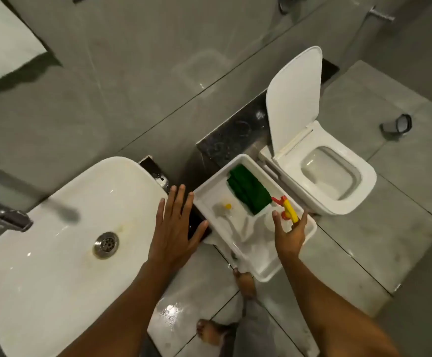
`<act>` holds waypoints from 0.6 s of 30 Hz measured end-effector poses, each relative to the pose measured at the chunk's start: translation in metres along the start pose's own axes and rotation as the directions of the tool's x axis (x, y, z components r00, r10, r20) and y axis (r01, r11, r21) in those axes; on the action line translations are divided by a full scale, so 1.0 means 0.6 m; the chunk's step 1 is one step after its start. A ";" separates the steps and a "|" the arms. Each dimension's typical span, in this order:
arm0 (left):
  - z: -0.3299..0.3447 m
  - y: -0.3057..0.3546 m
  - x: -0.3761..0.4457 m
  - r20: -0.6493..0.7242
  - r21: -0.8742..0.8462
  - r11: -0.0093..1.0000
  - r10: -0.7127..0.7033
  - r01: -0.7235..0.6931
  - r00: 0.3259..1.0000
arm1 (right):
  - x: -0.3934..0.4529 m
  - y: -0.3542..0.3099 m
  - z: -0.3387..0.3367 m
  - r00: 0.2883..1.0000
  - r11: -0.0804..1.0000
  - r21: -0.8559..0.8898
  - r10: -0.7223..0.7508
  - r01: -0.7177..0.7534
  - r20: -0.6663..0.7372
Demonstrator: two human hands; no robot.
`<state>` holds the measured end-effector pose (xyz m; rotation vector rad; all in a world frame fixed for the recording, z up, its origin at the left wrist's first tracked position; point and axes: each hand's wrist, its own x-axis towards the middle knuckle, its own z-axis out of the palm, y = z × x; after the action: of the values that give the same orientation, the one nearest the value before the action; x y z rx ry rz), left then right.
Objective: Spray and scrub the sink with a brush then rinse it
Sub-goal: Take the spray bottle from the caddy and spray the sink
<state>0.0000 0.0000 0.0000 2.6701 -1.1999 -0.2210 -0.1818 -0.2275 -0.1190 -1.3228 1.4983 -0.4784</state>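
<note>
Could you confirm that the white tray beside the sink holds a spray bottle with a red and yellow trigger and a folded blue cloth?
Not quite: the cloth is green, not blue, as the head view shows. The rest holds: the white tray sits beside the sink and holds the spray bottle with its red and yellow trigger, which the right hand is reaching toward.

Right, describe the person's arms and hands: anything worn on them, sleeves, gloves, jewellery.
Both arms are bare from the bottom edge of the view to the fingertips, with no sleeves showing. The left hand and right hand wear no gloves, and no rings, watch or bracelet can be seen on either wrist.
</note>
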 end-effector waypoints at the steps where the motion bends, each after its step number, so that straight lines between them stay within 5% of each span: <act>1: 0.001 0.002 0.004 0.003 0.000 1.000 -0.001 0.001 1.000 | 0.003 0.001 0.007 1.000 1.000 0.026 0.007 -0.007 -0.028; 6: 0.005 0.004 0.006 -0.018 -0.039 0.998 -0.045 0.044 0.999 | 0.015 -0.019 0.035 0.983 0.971 0.223 0.119 -0.086 -0.138; 14: 0.009 0.001 0.009 -0.026 -0.053 0.996 -0.068 0.067 0.997 | 0.059 -0.001 0.062 0.997 0.993 -0.117 -0.040 0.032 -0.067; 18: 0.008 0.001 0.011 -0.037 -0.050 0.997 -0.069 0.067 0.997 | 0.049 -0.051 0.066 0.995 0.997 -0.024 -0.073 0.071 -0.074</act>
<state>0.0028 -0.0057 -0.0046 2.6630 -1.0799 -0.2057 -0.1286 -0.2507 -0.1219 -1.3926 1.5243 -0.5648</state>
